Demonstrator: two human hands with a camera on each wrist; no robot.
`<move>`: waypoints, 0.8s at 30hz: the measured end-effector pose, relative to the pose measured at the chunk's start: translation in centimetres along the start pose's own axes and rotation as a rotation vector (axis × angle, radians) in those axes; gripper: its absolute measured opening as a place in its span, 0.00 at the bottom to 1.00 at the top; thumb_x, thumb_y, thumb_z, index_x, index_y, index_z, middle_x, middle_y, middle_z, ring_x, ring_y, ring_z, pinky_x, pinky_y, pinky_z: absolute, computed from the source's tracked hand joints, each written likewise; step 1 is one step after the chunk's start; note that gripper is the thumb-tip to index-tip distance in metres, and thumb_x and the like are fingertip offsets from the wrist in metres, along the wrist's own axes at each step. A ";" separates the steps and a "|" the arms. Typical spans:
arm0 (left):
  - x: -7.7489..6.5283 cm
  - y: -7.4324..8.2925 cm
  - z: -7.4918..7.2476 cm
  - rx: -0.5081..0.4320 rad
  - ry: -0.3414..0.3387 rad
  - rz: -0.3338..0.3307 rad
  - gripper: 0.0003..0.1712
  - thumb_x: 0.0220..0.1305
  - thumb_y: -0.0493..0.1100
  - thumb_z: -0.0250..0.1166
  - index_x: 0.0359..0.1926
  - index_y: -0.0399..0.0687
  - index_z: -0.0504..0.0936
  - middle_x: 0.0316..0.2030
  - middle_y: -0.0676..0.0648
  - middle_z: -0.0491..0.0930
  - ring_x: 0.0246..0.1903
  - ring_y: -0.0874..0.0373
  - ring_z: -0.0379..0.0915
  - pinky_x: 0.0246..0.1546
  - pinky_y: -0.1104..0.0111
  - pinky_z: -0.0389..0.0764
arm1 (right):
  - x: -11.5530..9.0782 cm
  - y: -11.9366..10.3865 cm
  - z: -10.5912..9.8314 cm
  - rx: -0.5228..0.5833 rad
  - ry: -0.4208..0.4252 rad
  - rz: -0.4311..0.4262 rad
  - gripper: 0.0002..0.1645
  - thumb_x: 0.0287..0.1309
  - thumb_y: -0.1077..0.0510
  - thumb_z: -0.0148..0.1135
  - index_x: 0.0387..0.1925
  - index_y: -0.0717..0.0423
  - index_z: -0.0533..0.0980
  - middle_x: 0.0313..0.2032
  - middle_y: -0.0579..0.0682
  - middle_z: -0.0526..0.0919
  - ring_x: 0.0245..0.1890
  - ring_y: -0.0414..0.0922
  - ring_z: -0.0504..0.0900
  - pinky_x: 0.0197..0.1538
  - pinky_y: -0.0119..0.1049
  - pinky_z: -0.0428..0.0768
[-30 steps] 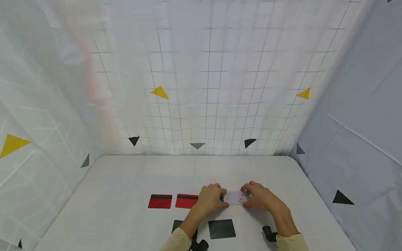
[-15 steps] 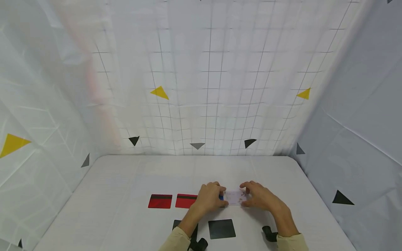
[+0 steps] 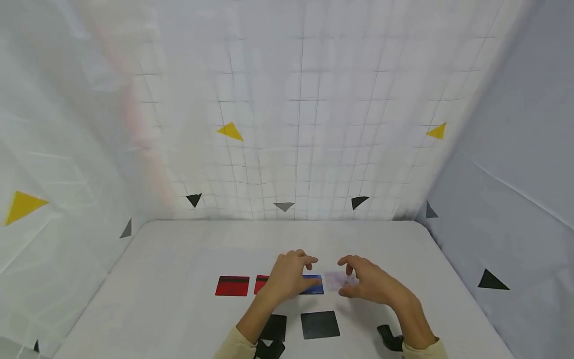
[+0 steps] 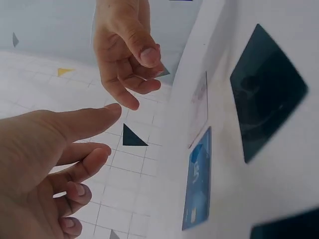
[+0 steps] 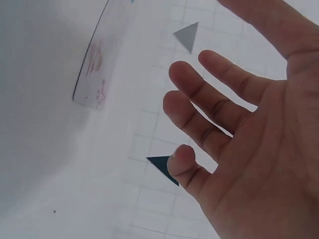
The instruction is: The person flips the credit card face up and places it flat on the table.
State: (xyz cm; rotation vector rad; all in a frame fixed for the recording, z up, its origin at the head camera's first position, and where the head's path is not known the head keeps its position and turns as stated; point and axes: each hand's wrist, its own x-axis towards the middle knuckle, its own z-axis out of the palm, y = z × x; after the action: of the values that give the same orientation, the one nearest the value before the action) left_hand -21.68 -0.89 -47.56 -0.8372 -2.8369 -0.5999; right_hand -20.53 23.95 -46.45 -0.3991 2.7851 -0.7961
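Note:
My left hand (image 3: pixel 287 276) hovers over a blue card (image 3: pixel 319 290), fingers loosely bent with nothing between them. The thumb overlaps that card in the head view. To its right lies a pale card with pinkish marks (image 3: pixel 333 280), also seen flat on the table in the right wrist view. Above its right end my right hand (image 3: pixel 378 283) is held with thumb and fingers apart, gripping nothing. In the left wrist view the blue card (image 4: pixel 198 184) lies end to end with the pale card (image 4: pixel 200 109), and both hands are raised off the table.
Left of the blue card lie two red cards with dark stripes, one whole (image 3: pixel 232 286) and one (image 3: pixel 260 283) partly behind my left hand. Nearer me are two dark cards, one (image 3: pixel 320 325) beside the other (image 3: pixel 274 326). White sheeting (image 3: pixel 314 124) walls the white table (image 3: pixel 179 249).
Both hands have let go of the pale card and lifted away from it. The blue card, mostly covered by my left hand before, now shows more fully.

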 end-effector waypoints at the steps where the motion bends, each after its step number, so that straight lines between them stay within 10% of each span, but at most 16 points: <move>1: -0.5 0.0 -0.1 0.006 -0.011 -0.001 0.30 0.54 0.62 0.75 0.57 0.58 0.85 0.39 0.59 0.82 0.43 0.60 0.76 0.44 0.62 0.74 | -0.3 -0.1 0.1 0.006 -0.007 0.006 0.41 0.46 0.44 0.80 0.61 0.49 0.74 0.44 0.48 0.79 0.43 0.48 0.76 0.45 0.45 0.76; 13: -5.9 -1.6 1.0 0.011 -0.073 -0.075 0.31 0.48 0.67 0.76 0.50 0.59 0.87 0.35 0.60 0.80 0.40 0.61 0.74 0.45 0.59 0.75 | -2.2 0.0 3.0 -0.005 -0.147 0.002 0.38 0.43 0.40 0.80 0.56 0.42 0.75 0.42 0.44 0.77 0.41 0.46 0.73 0.44 0.47 0.75; 24: -6.5 -0.9 2.0 0.116 -0.209 -0.069 0.36 0.37 0.74 0.77 0.44 0.61 0.86 0.40 0.57 0.79 0.43 0.60 0.73 0.40 0.63 0.70 | -2.0 -0.7 5.0 -0.089 -0.207 -0.099 0.36 0.39 0.35 0.81 0.50 0.39 0.76 0.38 0.36 0.75 0.40 0.40 0.71 0.46 0.48 0.75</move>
State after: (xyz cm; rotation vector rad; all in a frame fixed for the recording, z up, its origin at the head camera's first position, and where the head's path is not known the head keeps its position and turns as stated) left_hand -16.66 -3.97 -51.18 -0.8295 -3.0647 -0.3705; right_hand -17.12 21.59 -50.00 -0.6035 2.6294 -0.6141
